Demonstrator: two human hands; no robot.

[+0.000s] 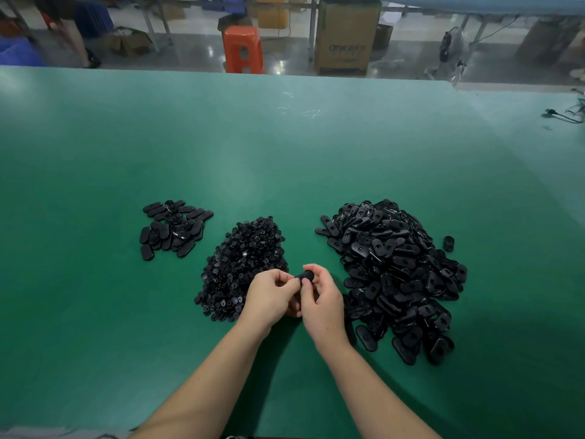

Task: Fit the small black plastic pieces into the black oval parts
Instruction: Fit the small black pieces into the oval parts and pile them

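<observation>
Both hands met over the near edge of the green matte work table [285, 147]. The left hand [269, 296] and right hand [319, 299] were together, fingers curled, pinching one black oval plastic part [305, 275] between them, held just above the table. Whether a small piece was already seated in it could not be told; fingers covered most of it.

Handling, judged: the oval part looked light, stiff moulded plastic with a smooth, slightly glossy skin, so likely slippery under dry fingertips. Best hold appeared to be across the long edges, leaving the central hole free. Inserts are tiny and light; a fingertip pinch by the rim should suit. Press fit probably needs a firm thumb push; not fragile, but a skewed insert could jam.

Appearance: the large heap of black oval parts [395, 280] lay to the right, flat rounded slabs, many showing a hole near one end. The pile of small black round plastic pieces [243, 264] sat in the middle, just behind the left hand, button-like. A smaller group of black ovals [172, 229] lay at left, well apart, probably finished. One stray black part [448, 243] sat just beside the large heap.
</observation>
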